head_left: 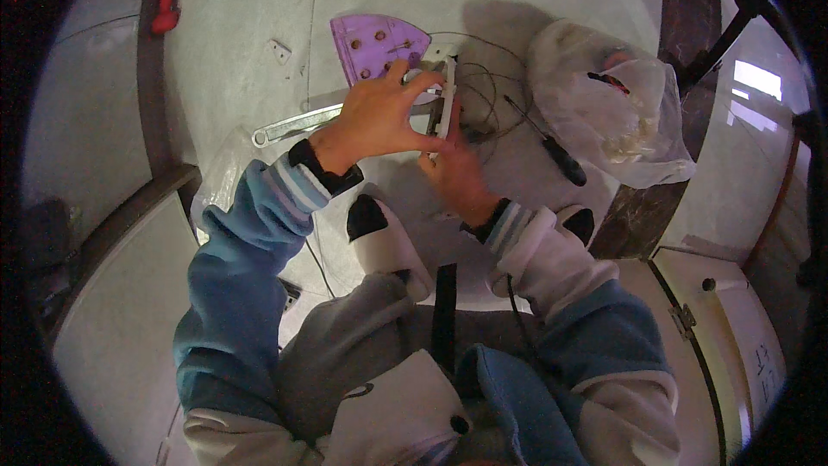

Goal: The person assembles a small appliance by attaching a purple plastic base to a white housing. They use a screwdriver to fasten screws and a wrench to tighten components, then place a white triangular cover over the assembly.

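My left hand point(375, 116) is closed on a narrow white part point(448, 99), its thumb and fingers spread along the near side. The white part stands edge-on, so its exact kind does not show. At its lower end my right hand point(457, 179), somewhat blurred, grips it too, with fingers partly hidden behind it. A fan-shaped purple piece point(377, 45) with several brownish round spots lies just beyond my left hand. From under that wrist sticks out a silver metal bar with a ring end point(297, 126), like a spanner.
Right of my hands lie a black-handled screwdriver point(564, 160) and a loose thin cable point(496, 91). A clear plastic bag point(604, 112) with things inside sits farther right. A small white piece point(279, 52) and a red dumbbell point(166, 0) are at the far left.
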Demonstrator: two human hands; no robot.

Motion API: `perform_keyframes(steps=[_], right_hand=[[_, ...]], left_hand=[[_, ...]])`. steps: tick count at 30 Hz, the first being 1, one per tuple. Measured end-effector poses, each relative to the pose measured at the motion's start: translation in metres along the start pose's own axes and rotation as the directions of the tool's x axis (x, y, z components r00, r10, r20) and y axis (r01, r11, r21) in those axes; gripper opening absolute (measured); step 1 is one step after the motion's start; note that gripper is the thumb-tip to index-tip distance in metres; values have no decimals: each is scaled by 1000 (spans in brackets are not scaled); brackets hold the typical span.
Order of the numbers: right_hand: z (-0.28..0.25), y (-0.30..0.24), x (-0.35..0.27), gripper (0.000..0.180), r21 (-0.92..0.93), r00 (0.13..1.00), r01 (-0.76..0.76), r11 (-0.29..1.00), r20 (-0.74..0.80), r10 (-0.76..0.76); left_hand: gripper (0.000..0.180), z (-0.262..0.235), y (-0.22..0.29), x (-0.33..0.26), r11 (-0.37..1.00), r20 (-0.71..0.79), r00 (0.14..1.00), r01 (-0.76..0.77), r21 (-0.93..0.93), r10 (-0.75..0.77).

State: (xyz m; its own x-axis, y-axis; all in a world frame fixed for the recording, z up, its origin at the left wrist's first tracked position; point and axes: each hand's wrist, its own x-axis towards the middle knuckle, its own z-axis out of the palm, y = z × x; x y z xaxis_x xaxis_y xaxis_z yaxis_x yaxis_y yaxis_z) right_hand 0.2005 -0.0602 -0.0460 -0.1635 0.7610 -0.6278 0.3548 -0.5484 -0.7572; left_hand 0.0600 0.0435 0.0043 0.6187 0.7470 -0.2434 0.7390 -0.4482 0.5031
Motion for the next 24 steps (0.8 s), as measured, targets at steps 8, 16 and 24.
perform_keyframes(steps=[8,16,24], right_hand=[[9,19,13,103,-410,830,428,805,-175,-530],[-18,7,32,101,-391,856,489,780,42,-516],[-27,4,48,102,-354,808,572,740,88,-583]], left_hand=[[83,-1,-3,-11,998,-56,996,67,-11,-67],[81,1,-10,-13,970,-117,968,209,-124,-224],[84,-2,-12,-8,955,-97,958,253,-157,-270]])
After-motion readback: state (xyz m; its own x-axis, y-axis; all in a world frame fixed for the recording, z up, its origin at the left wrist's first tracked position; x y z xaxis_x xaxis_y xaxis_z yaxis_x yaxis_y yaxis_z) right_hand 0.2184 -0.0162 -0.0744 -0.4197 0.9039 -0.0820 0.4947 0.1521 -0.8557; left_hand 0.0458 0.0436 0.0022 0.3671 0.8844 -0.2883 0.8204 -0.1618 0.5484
